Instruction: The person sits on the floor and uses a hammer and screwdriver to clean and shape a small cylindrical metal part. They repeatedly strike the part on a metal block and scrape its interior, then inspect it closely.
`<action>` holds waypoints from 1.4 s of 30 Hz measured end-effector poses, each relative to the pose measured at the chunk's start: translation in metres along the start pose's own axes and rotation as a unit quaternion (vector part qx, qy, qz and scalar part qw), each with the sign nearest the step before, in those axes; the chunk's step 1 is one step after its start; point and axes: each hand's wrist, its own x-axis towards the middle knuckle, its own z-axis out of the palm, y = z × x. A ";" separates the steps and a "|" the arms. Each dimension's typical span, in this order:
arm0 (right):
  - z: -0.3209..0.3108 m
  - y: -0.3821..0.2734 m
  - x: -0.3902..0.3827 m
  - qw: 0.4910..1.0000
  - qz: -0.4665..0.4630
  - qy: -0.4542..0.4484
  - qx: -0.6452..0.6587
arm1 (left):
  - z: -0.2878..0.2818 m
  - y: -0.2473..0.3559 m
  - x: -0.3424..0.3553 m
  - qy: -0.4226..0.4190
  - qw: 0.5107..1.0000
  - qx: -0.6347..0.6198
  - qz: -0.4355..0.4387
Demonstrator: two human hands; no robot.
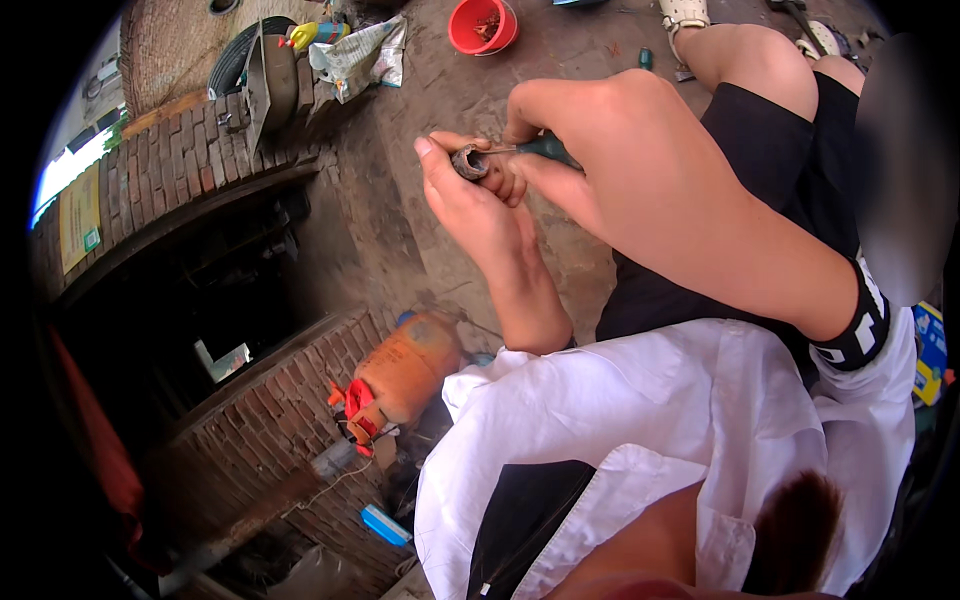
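Left hand [475,200] closed round small grey ring-shaped part [468,162], held mid-air over dirt floor [560,70], fingertips up. Right hand [600,150] gripping green-handled screwdriver [545,150], tip inside part's opening. Work looks midway: tool engaged, part not yet freed or set down. Right forearm crosses body, wrist bent. Beyond: orange gas cylinder [405,370] by brick wall [190,160], red bucket [482,25] farther off.
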 end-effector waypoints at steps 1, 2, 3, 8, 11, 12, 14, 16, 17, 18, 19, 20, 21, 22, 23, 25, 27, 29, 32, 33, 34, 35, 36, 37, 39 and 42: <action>-0.001 0.001 0.002 1.000 0.017 -0.012 0.003 | -0.002 -0.001 0.000 -0.003 1.000 0.001 -0.001; -0.001 0.001 0.004 0.999 0.033 -0.024 0.005 | -0.004 -0.002 0.001 -0.006 1.000 0.002 -0.002; -0.001 0.003 0.006 0.998 0.049 -0.037 0.008 | -0.005 -0.003 0.002 -0.008 1.000 0.002 -0.003; 0.004 0.012 0.007 0.996 0.059 -0.017 0.059 | -0.007 -0.003 0.002 -0.020 1.000 -0.006 -0.016; 0.014 0.026 0.007 0.996 0.017 0.034 0.078 | -0.010 -0.005 0.002 -0.041 0.999 -0.014 -0.022; 0.017 0.029 0.007 0.995 -0.006 0.057 0.079 | -0.012 -0.006 0.001 -0.050 0.998 -0.016 -0.022; 0.019 0.028 0.006 0.993 0.033 0.020 0.115 | -0.009 -0.006 -0.004 -0.070 0.996 -0.026 -0.037; 0.016 0.021 0.002 0.994 0.052 -0.013 0.100 | -0.005 -0.006 -0.007 -0.053 0.998 -0.032 -0.026; 0.010 0.011 0.001 0.996 0.047 -0.025 0.071 | -0.003 -0.004 -0.005 -0.024 0.999 -0.032 -0.004; 0.008 0.003 -0.003 0.997 0.046 -0.041 0.039 | -0.002 -0.005 -0.004 0.005 0.999 -0.033 0.015; 0.008 -0.003 -0.006 1.000 -0.003 0.003 -0.003 | -0.004 -0.004 0.001 0.018 0.999 -0.037 0.004; 0.005 -0.007 -0.007 1.000 -0.015 0.007 -0.027 | -0.005 -0.002 0.006 0.030 0.999 -0.040 -0.006; 0.002 -0.011 -0.009 0.998 -0.026 0.012 -0.050 | -0.013 0.000 0.010 0.005 0.999 -0.039 -0.017; 0.001 -0.012 -0.009 0.997 -0.038 0.016 -0.073 | -0.013 0.001 0.009 -0.005 0.998 -0.053 -0.034; 0.002 -0.011 -0.011 0.995 -0.045 0.027 -0.083 | -0.012 0.001 0.009 -0.019 0.996 -0.073 -0.052; 0.009 -0.007 -0.014 0.992 -0.059 0.049 -0.102 | -0.012 0.003 0.008 -0.039 0.993 -0.091 -0.071; 0.007 -0.006 -0.017 0.990 -0.066 0.050 -0.118 | -0.014 0.002 0.008 -0.048 0.992 -0.094 -0.076; 0.007 -0.005 -0.018 0.986 -0.079 0.057 -0.136 | -0.016 -0.003 0.011 -0.061 0.989 -0.110 -0.081; 0.010 -0.005 -0.019 0.979 -0.098 0.068 -0.163 | -0.017 -0.003 0.010 -0.056 0.990 -0.099 -0.084; 0.011 -0.005 -0.019 0.978 -0.098 0.065 -0.170 | -0.017 -0.003 0.010 -0.052 0.990 -0.096 -0.085; 0.012 -0.005 -0.019 0.977 -0.098 0.063 -0.176 | -0.017 -0.005 0.010 -0.045 0.991 -0.094 -0.086; 0.012 -0.005 -0.019 0.978 -0.095 0.065 -0.174 | -0.017 -0.006 0.010 -0.046 0.989 -0.103 -0.093; 0.013 -0.006 -0.020 0.979 -0.092 0.067 -0.171 | -0.017 -0.007 0.010 -0.048 0.988 -0.112 -0.099; 0.013 -0.006 -0.020 0.979 -0.089 0.069 -0.169 | -0.017 -0.007 0.011 -0.057 0.983 -0.133 -0.112; 0.011 -0.003 -0.019 0.981 -0.081 0.078 -0.156 | -0.017 -0.007 0.011 -0.075 0.973 -0.173 -0.136; 0.005 -0.001 -0.017 0.984 -0.074 0.085 -0.138 | -0.016 -0.007 0.011 -0.094 0.959 -0.214 -0.160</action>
